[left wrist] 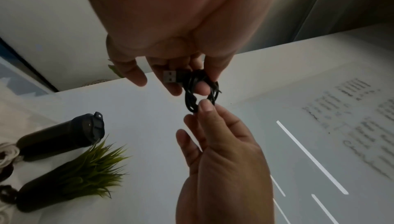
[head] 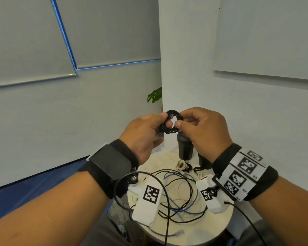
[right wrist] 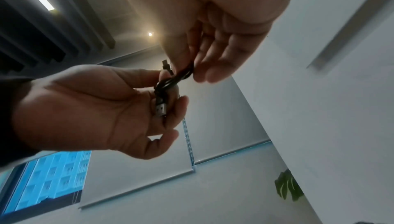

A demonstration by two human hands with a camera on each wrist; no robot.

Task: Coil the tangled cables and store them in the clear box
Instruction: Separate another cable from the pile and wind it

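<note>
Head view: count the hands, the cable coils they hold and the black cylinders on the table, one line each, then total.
Hands: 2, left hand and right hand
Black cable coil, pinched by both hands: 1
Black cylinders: 2, the second half hidden behind the right wrist
Total: 5

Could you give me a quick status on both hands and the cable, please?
Left hand and right hand both pinch the small black coiled USB cable, held above the round white table. Loose black, blue and white cables uncoiled below. Clear box not in view.
</note>
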